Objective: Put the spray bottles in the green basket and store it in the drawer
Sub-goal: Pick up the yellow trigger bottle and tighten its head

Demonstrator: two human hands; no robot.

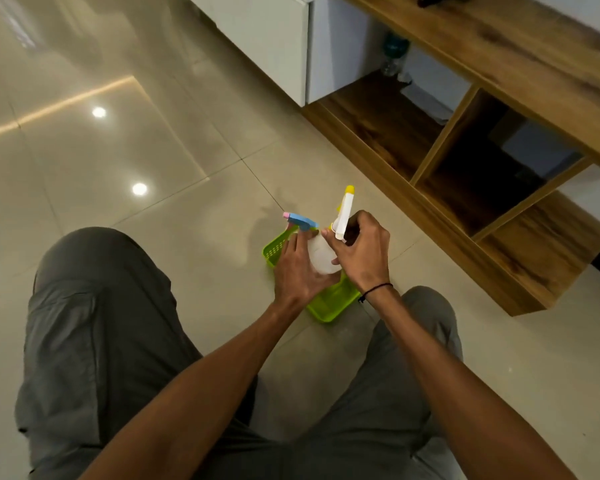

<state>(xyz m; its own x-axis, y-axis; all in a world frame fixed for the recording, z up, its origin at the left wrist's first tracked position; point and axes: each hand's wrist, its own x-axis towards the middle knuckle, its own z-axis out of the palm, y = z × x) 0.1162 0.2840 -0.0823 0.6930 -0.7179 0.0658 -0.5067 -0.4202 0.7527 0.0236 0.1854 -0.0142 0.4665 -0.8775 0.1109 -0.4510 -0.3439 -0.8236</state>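
While the glossy tiled floor (118,150) fills most of the view, a low wooden cabinet (499,161) with open compartments runs along the right; no drawer is clearly identifiable, though a white unit (267,39) stands beyond it. The person crouches, grey trousers (94,323) framing a green basket (329,303) that sits on the floor between the knees.

Over the basket, the left hand (297,268) curls around the white body of the blue-trigger spray bottle (321,256), whose nozzle points left. The right hand (359,249) is closed around the neck of the yellow-capped spray bottle (343,213), nozzle pointing up and away; its body is hidden behind the fingers.

Both bottles look upright above or just inside the basket; whether either rests on its floor cannot be told. The risk, as I judge it: the basket is shallow and the bottles tall, so they could topple if released standing, or spill out when the basket is lifted.
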